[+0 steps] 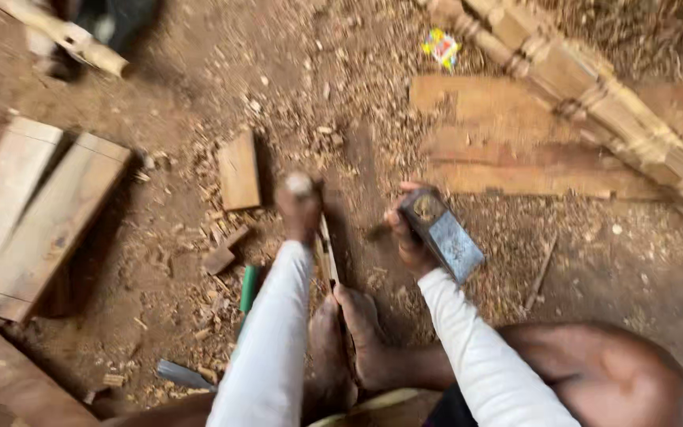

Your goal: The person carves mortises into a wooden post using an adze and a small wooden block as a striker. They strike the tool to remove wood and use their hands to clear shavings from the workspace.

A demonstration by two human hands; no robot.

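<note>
Your feet (345,340) pin the thin wooden strip (327,257) to the floor, your left hand (300,207) gripping its far end steady, while your right hand (406,229), just beside the strip, clasps a metal block (442,233).

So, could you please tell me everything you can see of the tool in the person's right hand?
The tool looks like a hatchet or hammer head: a blocky grey metal piece, dull and scuffed, with a flat rectangular face turned up toward the camera and a rounder, rust-brown end at its upper left. It tilts diagonally, lower end toward the right. The right hand grips it from the left side, fingers wrapped round; any handle is hidden. It is held above the chip-strewn dirt ground, touching nothing else visible.
</note>
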